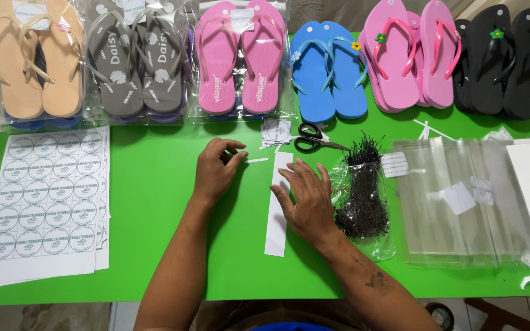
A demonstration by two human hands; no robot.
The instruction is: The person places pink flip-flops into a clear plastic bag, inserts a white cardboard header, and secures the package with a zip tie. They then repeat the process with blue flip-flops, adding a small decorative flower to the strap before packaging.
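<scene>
A long white card strip (277, 208) lay upright on the green table (154, 245), pressed flat under the right hand (305, 199), fingers spread. The left hand (216, 171) pinched a thin white paper sliver (256, 160) just beside it, with scissors (311, 138) and sticker sheets (47, 196) near.

Two bare forearms enter from six o'clock, no sleeves, watch or rings visible. The left hand (215, 171) and right hand (307, 202) are ungloved. A dark tattoo (376, 281) marks the right forearm at five o'clock; blue clothing (289, 326) shows at the bottom edge.
</scene>
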